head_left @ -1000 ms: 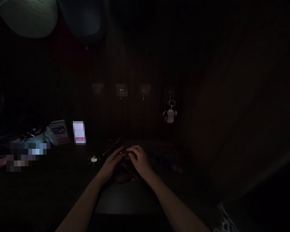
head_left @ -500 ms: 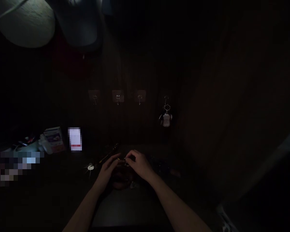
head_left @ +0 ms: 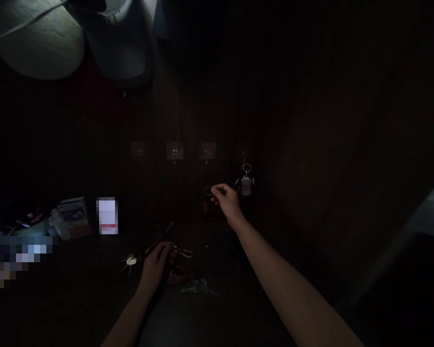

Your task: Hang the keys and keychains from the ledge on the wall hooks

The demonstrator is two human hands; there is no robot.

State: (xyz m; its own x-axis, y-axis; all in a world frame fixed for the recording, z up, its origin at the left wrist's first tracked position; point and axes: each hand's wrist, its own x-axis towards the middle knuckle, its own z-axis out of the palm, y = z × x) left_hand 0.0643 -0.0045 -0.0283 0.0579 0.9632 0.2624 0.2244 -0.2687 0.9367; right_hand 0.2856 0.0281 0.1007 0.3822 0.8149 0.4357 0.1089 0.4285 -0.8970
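Note:
My right hand (head_left: 227, 200) is raised near the wall, thumb and fingers pinched on a key ring (head_left: 208, 189). A dark reddish fob (head_left: 206, 206) hangs from it, dim against the wall. Low over the tabletop, my left hand (head_left: 158, 260) has its fingers curled on a dark strap with yellow edging; a yellow loop (head_left: 184, 253) sticks out past the fingertips. Just below the fingers lies a brownish-red ring-shaped thing (head_left: 177, 276), partly hidden. A bunch of keys (head_left: 199, 286) lies to its right, and another bunch of keys (head_left: 131, 260) is left of my left hand.
Wall hooks line up ahead: a left hook (head_left: 140, 154), a second (head_left: 174, 153) and a third (head_left: 207, 153). A keychain with a grey figure (head_left: 246, 185) hangs from the rightmost one. Caps (head_left: 119, 53) hang upper left. Boxes (head_left: 74, 217) stand at left beside a bright blurred panel (head_left: 107, 215).
My right hand has risen from the tabletop toward the wall with the key ring. My left hand stays low. The keys and yellow loop below now show more fully.

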